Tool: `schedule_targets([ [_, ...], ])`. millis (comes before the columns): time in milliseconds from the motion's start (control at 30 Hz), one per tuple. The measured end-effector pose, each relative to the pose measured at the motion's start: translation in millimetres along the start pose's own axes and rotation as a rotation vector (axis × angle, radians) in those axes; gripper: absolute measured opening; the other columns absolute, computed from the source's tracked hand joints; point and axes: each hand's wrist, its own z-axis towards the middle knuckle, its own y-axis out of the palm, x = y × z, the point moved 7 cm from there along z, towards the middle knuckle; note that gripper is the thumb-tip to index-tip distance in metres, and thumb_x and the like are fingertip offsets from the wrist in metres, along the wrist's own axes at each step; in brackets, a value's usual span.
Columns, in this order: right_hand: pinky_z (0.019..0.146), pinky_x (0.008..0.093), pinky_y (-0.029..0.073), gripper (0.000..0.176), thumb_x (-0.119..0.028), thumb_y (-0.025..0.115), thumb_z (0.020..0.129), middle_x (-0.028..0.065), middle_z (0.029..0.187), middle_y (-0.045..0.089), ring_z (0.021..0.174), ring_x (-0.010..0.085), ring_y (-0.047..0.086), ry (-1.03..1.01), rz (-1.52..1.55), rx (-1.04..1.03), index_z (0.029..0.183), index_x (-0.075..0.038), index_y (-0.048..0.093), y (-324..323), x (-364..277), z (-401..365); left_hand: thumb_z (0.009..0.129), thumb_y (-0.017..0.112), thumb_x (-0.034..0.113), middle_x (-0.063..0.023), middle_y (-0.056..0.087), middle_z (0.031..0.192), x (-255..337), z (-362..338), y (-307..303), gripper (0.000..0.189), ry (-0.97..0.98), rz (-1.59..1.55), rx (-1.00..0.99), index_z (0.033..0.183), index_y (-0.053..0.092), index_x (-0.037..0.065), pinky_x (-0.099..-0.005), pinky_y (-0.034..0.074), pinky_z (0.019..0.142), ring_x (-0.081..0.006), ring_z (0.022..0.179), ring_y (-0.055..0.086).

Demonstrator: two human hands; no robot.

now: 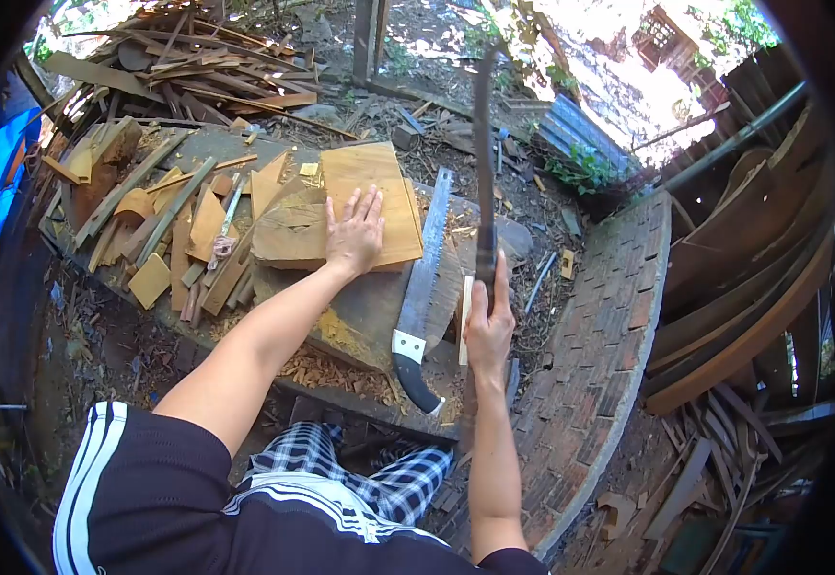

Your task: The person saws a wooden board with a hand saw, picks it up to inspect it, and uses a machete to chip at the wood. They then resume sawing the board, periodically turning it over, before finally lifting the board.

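My left hand [355,230] lies with spread fingers on a flat light wooden board [379,168], which rests on a thick wood block [288,230]. My right hand [489,321] is wrapped round the handle of a long dark blade [484,144], held upright to the right of the board. Between the two hands a hand saw [427,259] with a white and black handle lies on the work surface, its handle towards me. A narrow pale wood strip [465,321] shows just left of my right hand.
Wood offcuts [187,216] cover the left of the worktable, with shavings [341,374] along its near edge. A pile of wood scraps [197,77] lies behind. A curved brick ledge [590,355] and long curved boards [753,316] stand on the right.
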Motion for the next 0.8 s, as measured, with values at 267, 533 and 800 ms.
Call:
schedule_targets([
  [267, 0.093, 0.0464, 0.048, 0.053, -0.026, 0.052, 0.098, 0.021, 0.134, 0.057, 0.116, 0.0426, 0.059, 0.055, -0.348, 0.261, 0.149, -0.019, 0.04, -9.8, 212.2, -63.4, 0.094, 0.051, 0.044, -0.0177, 0.027, 0.158, -39.6, -1.0, 2.7, 0.077, -0.349, -0.126, 0.282, 0.155, 0.019, 0.009, -0.0557, 0.011, 0.119, -0.0312, 0.145, 0.027],
  [533, 0.087, 0.0506, 0.048, 0.051, -0.036, 0.057, 0.094, 0.0225, 0.112, 0.064, 0.105, 0.0402, 0.061, 0.083, -0.608, 0.158, 0.143, -0.021, 0.05, -1.5, 268.1, -97.8, 0.091, 0.048, 0.062, -0.0171, 0.054, 0.138, -67.4, 6.8, -14.0, 0.088, -0.368, -0.152, -0.071, 0.155, 0.02, 0.008, -0.0635, 0.001, 0.116, -0.0332, 0.132, 0.046],
  [800, 0.098, 0.0449, 0.041, 0.034, -0.018, 0.058, 0.094, 0.0201, 0.115, 0.06, 0.111, 0.0364, 0.053, -0.414, -0.354, 0.172, 0.125, -0.004, 0.062, 23.9, 82.4, -11.4, 0.091, 0.053, 0.057, -0.0086, 0.064, 0.119, -68.8, -60.2, -25.4, 0.086, -0.274, -0.17, 0.095, 0.155, 0.023, 0.008, -0.066, 0.006, 0.115, -0.0278, 0.119, 0.053],
])
